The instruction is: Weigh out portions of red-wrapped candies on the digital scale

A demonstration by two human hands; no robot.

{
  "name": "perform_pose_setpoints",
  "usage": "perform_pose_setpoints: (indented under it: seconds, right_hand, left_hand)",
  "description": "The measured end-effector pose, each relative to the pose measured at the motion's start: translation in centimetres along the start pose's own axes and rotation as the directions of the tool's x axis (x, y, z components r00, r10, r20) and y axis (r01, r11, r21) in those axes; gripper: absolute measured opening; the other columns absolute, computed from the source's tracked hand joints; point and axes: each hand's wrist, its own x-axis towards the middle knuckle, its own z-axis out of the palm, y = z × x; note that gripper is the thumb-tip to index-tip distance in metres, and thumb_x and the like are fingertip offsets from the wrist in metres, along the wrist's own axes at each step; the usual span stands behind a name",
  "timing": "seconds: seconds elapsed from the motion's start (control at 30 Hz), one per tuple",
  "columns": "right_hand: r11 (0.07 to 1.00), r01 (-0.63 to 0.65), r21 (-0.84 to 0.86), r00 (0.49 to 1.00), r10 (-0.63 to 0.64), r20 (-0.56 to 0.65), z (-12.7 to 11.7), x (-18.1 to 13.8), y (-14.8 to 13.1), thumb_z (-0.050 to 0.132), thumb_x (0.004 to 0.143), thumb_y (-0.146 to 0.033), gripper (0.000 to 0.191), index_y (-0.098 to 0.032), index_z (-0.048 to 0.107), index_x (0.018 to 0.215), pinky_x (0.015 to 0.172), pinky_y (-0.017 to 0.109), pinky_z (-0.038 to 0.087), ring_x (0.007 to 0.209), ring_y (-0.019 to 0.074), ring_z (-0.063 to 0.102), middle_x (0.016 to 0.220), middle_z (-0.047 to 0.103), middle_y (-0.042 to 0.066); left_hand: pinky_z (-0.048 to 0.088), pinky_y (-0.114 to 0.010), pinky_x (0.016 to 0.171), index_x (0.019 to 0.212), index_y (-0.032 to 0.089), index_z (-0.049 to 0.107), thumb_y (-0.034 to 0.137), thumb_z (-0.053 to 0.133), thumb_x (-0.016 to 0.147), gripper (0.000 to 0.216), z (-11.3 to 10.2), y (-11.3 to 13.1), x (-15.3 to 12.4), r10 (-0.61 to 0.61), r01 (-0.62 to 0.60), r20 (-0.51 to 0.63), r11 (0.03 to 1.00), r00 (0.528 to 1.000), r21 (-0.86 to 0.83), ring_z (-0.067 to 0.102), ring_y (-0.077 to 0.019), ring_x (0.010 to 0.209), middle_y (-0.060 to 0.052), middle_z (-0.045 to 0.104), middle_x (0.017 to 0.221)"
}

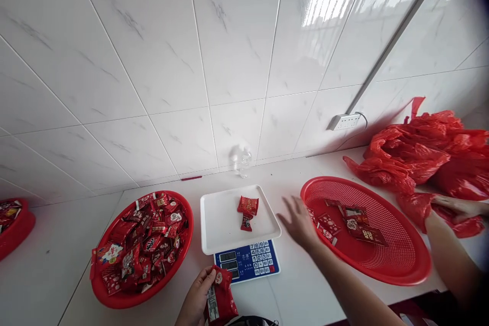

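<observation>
My left hand [198, 293] is closed on red snack packets [221, 303] at the bottom edge, just in front of the scale. One larger packet with a white printed label is visible, with a smaller one against its top. My right hand [300, 224] is over the table between the scale and the right basket, fingers spread, slightly blurred, nothing in it. On the white tray [219, 219] of the digital scale [246, 260] lie a red packet [248, 206] and a smaller wrapped piece [246, 222].
Left of the scale, a red basket [187, 237] is heaped with red snack packets; another basket [23, 234] is at the far left. The right basket [405, 244] holds several flat packets. Red plastic bags [412, 147] lie behind it, with another person's hand [458, 209] among them.
</observation>
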Motion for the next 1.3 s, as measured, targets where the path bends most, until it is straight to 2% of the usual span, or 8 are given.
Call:
perform_pose_setpoints:
  seconds: [0.23,0.53,0.7,0.9,1.0,1.13,1.2,1.3]
  right_hand:
    - [0.954,0.295,0.060,0.872,-0.295,0.391,4.9,2.7,-10.3,0.040,0.079,-0.058,0.069,-0.030,0.021,0.139,0.105,0.050,0.006,0.136,0.0291,0.005,0.148,0.017,0.007]
    - [0.939,0.286,0.193,0.928,-0.321,0.190,5.0,3.8,-9.2,0.043,0.086,-0.033,0.025,-0.028,0.064,0.098,0.082,0.034,0.043,0.096,0.0219,0.051,0.104,0.058,0.007]
    - [0.912,0.206,0.355,0.979,-0.189,-0.082,1.1,3.0,-5.9,0.038,0.087,-0.040,0.031,-0.025,0.064,0.097,0.081,0.031,0.047,0.093,0.0192,0.055,0.101,0.056,0.006]
    - [0.977,-0.069,0.200,0.937,0.132,-0.322,-3.3,0.2,5.4,0.042,0.080,-0.050,0.038,-0.026,0.065,0.099,0.088,0.041,0.043,0.101,0.0258,0.050,0.105,0.055,0.008]
    - [0.965,-0.257,0.045,0.940,0.261,-0.220,-3.7,-1.2,7.8,0.045,0.076,-0.055,0.046,-0.028,0.060,0.110,0.091,0.055,0.036,0.117,0.0340,0.039,0.122,0.048,0.010]
    - [0.961,-0.136,0.241,0.983,0.162,-0.090,-3.2,-3.5,2.5,0.051,0.073,-0.054,0.054,-0.023,0.054,0.117,0.097,0.056,0.031,0.127,0.0350,0.029,0.134,0.041,0.013]
    - [0.823,-0.132,0.552,0.984,0.044,0.170,-2.8,-4.7,-2.1,0.048,0.077,-0.052,0.056,-0.025,0.045,0.126,0.089,0.045,0.044,0.113,0.0285,0.049,0.127,0.049,0.012]
    - [0.523,-0.265,0.810,0.839,-0.288,0.461,-1.6,-5.9,-7.9,0.052,0.077,-0.051,0.069,-0.026,0.027,0.136,0.078,0.035,0.051,0.097,0.0211,0.060,0.124,0.053,0.011]
  left_hand:
    - [0.048,-0.024,0.068,0.086,0.016,0.060,0.031,0.072,0.064,0.029,1.1,0.9,-0.1,0.039,-0.038,0.073,0.999,0.997,-0.019,0.065,-0.0161,0.071,-0.005,0.070,0.081]
    - [0.049,-0.025,0.061,0.081,0.017,0.059,0.029,0.078,0.054,0.035,-0.2,1.0,0.7,0.017,-0.018,-0.007,0.997,1.000,-0.079,0.065,-0.0162,0.063,-0.002,0.070,0.072]
    - [0.049,-0.024,0.058,0.081,0.017,0.058,0.029,0.079,0.053,0.037,-0.4,0.4,1.0,-0.003,0.002,-0.009,0.998,1.000,-0.068,0.064,-0.0149,0.059,0.000,0.068,0.068]
    - [0.049,-0.026,0.060,0.084,0.018,0.057,0.029,0.075,0.059,0.033,-0.7,0.4,1.2,0.014,-0.016,-0.035,0.999,0.999,-0.040,0.064,-0.0153,0.061,-0.001,0.068,0.071]
    - [0.049,-0.027,0.064,0.090,0.018,0.057,0.032,0.072,0.064,0.033,0.4,1.0,0.8,0.018,-0.018,-0.001,1.000,1.000,-0.004,0.064,-0.0160,0.067,-0.002,0.068,0.076]
    - [0.048,-0.026,0.067,0.089,0.019,0.057,0.039,0.066,0.069,0.030,3.1,1.6,0.3,0.111,-0.120,0.080,0.985,0.991,0.124,0.063,-0.0163,0.072,-0.003,0.068,0.081]
    - [0.047,-0.025,0.067,0.088,0.019,0.057,0.042,0.064,0.070,0.030,4.6,1.6,0.4,0.156,-0.178,0.121,0.962,0.980,0.205,0.063,-0.0163,0.073,-0.003,0.067,0.083]
    - [0.045,-0.023,0.061,0.088,0.019,0.056,0.046,0.061,0.071,0.032,6.5,1.5,1.2,0.150,-0.190,0.170,0.950,0.974,0.249,0.062,-0.0157,0.071,-0.003,0.066,0.082]
